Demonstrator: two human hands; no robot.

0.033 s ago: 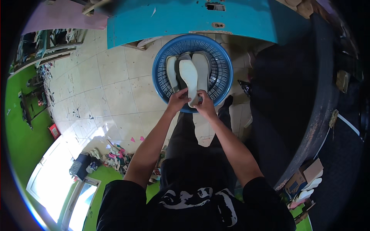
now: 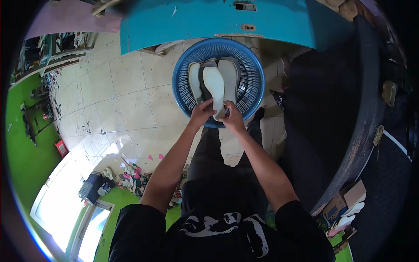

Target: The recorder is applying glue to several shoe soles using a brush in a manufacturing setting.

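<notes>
Left grip [image 2: 200, 115] and right grip [image 2: 234, 117] pinch the near end of a curved pale sole [image 2: 213, 82] over a latticed basket [image 2: 176, 83].

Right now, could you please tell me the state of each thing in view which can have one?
Middle pale sole, uppermost, held at its near end
Left hand, closed on that sole
Right hand, closed on that sole
Blue basket, upright, open, holding soles
Right-hand sole, lying in the basket
Teal panel, chipped along its edge
</notes>
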